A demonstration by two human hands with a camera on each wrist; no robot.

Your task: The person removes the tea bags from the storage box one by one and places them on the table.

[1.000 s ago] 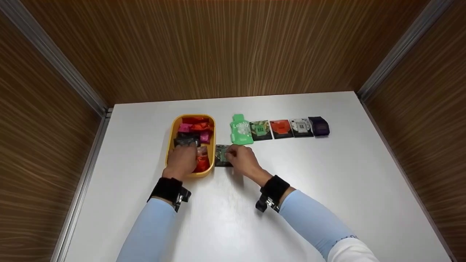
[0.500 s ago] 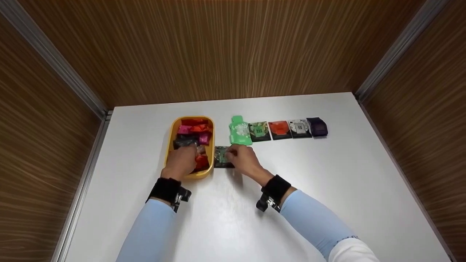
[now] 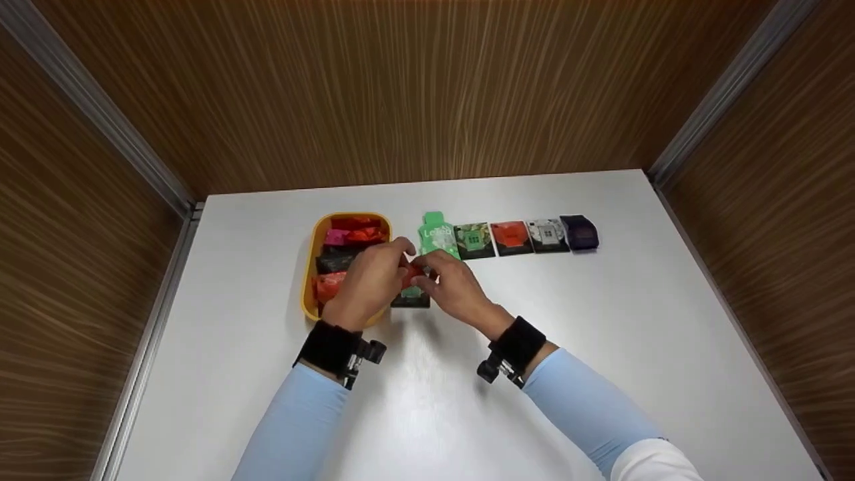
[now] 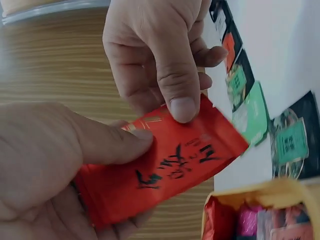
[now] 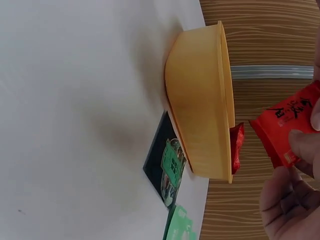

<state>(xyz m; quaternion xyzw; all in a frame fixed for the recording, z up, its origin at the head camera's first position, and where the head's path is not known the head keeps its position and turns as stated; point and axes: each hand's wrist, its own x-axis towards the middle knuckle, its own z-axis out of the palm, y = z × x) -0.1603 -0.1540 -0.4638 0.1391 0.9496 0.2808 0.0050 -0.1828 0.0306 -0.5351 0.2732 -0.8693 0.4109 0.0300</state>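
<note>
Pinching one red packet (image 4: 167, 167) from two sides, left hand (image 3: 374, 277) and right hand (image 3: 459, 288) share the grip, likely to hold it flat, above the bench (image 3: 427, 394), just right of the yellow tub (image 3: 310, 270).

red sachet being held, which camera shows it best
The left wrist view: the red sachet is large and its dark lettering faces the camera, though the left grip and right grip cover parts. The right wrist view cuts it off at the edge; the head view shows a small red patch.
</note>
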